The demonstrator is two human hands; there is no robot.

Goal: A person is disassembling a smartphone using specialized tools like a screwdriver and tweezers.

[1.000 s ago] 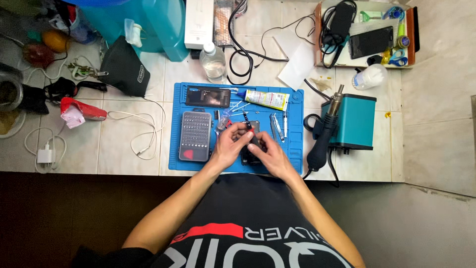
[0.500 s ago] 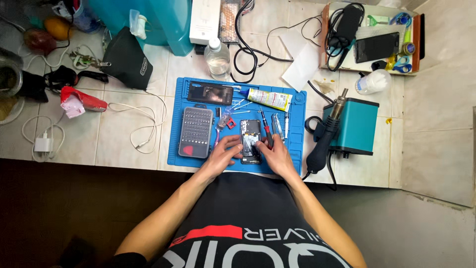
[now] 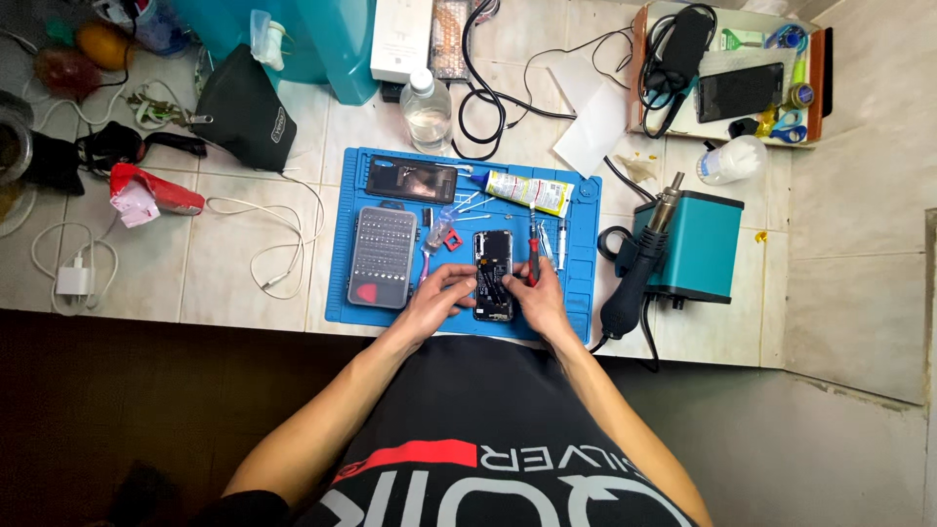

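An opened dark smartphone with its back cover off (image 3: 493, 275) lies lengthwise on the blue rubber work mat (image 3: 586, 293), near the mat's front edge on the tiled table (image 3: 244, 283). Its insides are exposed, showing a dark board and small metal parts; finer detail is too small to read. The opening seems done, while the work inside looks unfinished, since nothing is closed up again.

The left hand (image 3: 437, 301) steadies the phone's left edge, fingers curled against it. The right hand (image 3: 540, 298) pinches a red-handled screwdriver (image 3: 533, 256) just beside the phone's right edge. A grey screwdriver bit case (image 3: 382, 256) sits left of the hands, and a teal hot-air station (image 3: 695, 244) stands off the mat to the right.
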